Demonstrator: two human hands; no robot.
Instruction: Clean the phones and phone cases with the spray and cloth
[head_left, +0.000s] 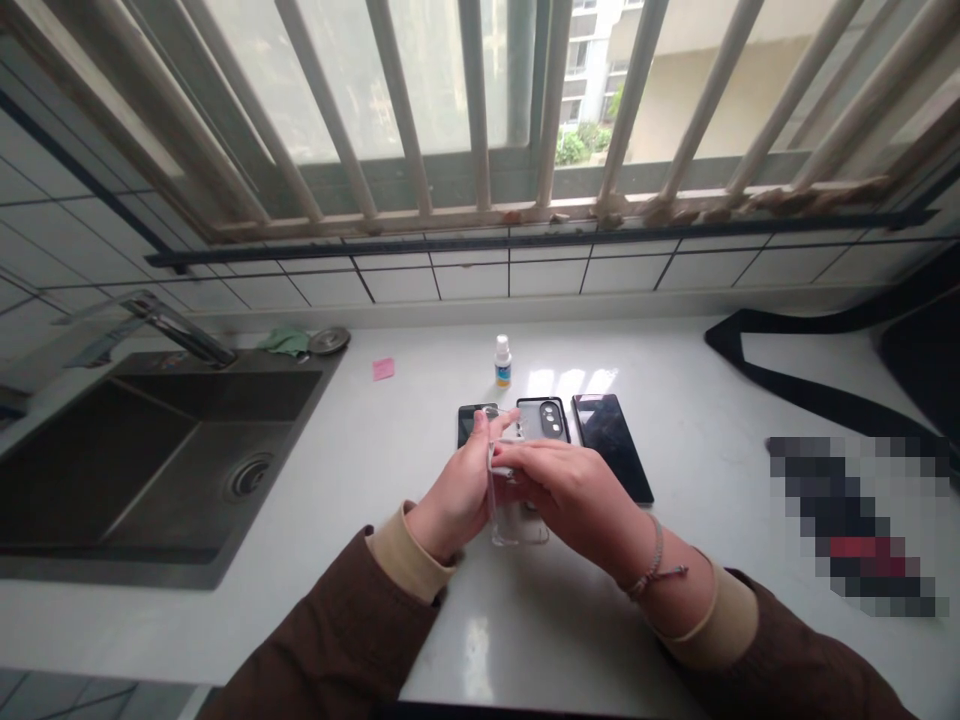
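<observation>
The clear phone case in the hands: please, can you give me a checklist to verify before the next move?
1. Clear case supported: ok, the left hand holds it above the counter.
2. Case fully visible: not ok, the right hand covers part of it.
3. Case surface clean: cannot tell, the details are too small and partly covered.
4. Small bottle standing: ok, it is upright beyond the hands, with its white cap on.
5. Dark phone resting safely: ok, it lies flat on the counter, to the right.
6. Pink note out of the way: ok, it lies apart, left of the bottle.
</observation>
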